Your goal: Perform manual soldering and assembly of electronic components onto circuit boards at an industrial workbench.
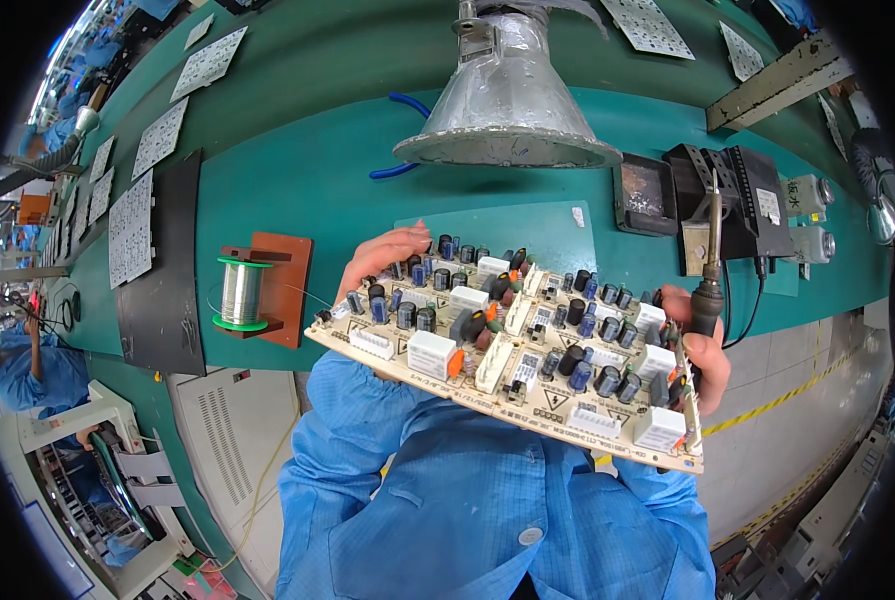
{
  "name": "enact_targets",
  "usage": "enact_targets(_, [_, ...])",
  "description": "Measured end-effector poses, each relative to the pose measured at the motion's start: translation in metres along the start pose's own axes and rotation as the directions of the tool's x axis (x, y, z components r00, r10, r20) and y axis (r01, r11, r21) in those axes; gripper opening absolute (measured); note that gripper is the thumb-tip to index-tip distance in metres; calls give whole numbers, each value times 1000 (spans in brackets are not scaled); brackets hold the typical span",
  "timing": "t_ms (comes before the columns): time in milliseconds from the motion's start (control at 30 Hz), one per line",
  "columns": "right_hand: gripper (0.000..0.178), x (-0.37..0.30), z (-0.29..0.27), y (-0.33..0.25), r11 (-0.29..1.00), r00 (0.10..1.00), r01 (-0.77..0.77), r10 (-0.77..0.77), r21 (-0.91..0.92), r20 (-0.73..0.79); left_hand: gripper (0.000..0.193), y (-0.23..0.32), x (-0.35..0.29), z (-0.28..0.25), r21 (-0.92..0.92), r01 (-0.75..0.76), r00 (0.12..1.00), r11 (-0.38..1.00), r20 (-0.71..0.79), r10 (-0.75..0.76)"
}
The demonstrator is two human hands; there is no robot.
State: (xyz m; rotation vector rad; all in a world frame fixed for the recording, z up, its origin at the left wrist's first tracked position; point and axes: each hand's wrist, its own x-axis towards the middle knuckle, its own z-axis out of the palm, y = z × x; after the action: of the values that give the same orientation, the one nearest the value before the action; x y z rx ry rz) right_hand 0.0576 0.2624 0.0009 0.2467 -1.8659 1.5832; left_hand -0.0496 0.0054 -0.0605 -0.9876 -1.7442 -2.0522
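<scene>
Blue smock sleeves [468, 500] fill the lower foreground, nearest the lens. Above them a populated circuit board [513, 335] is held up off the green tabletop [318, 170], tilted, component side up. Left hand [383, 258]: fingers curled over the far left edge of the board, grip closed on it. Right hand [706, 345]: closed on the right end of the board and, in the same grip, on the handle of a soldering iron [710, 275], tip pointing up and clear of the board. Board carries capacitors, white relays and connectors in what appear to be repeated sections; no empty positions can be made out on this face. The solder side is hidden, so the state of the joints cannot be judged. In my judgement this is handling or inspection between soldering passes, not soldering itself. A solder wire spool [241, 292] stands on its brown holder at left, a metal extraction hood [508, 95] hangs above, and the iron stand [733, 200] sits at right.
</scene>
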Motion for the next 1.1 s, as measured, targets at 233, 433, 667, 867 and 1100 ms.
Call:
enact_targets(233, [27,-1,-3,9,999,998,54,-54,3,32,25,-11,-6,19,-21,-7,966,1000,-258,1])
enact_targets(433, [26,-3,5,2,998,1000,22,-22,55,1,35,-8,-6,31,-79,52,950,996,-303,-73])
enact_targets(667, [55,0,17,4,996,995,89,-88,3,-41,42,-9,-12,38,-505,351,671,789,-452,-588])
enact_targets(867, [59,3,15,-2,998,997,67,-67,-11,-34,56,-15,-3,35,-611,436,586,661,-366,-724])
enact_targets(1100, [58,1,17,0,998,997,66,-67,-15,-26,54,-28,-11,29,-556,447,635,700,-354,-687])
